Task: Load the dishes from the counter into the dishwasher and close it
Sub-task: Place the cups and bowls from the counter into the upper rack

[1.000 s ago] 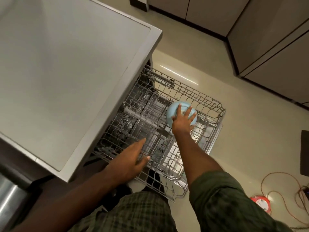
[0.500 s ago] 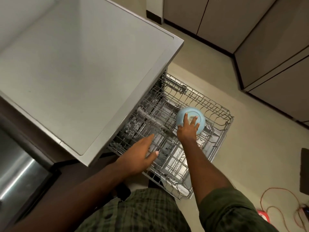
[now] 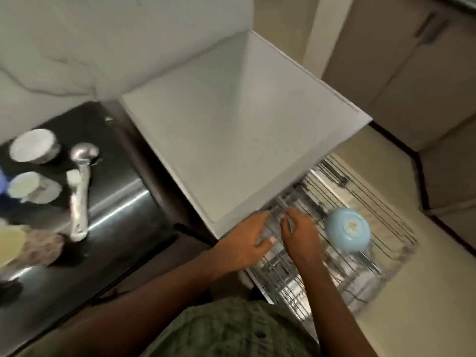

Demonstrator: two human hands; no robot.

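Since half a second ago our right hand (image 3: 300, 234) has let go of the pale blue ceramic bowl (image 3: 347, 229), which now sits upside down in the pulled-out wire dishwasher rack (image 3: 386, 269). Both grips are relaxed and empty; left hand (image 3: 244, 242) hovers over the rack's near edge. On the dark steel bench (image 3: 116, 202) wait a metal ladle (image 3: 79, 191) and blurred white bowls (image 3: 33, 146). We judge the ladle light, slick; best gripped mid-handle.
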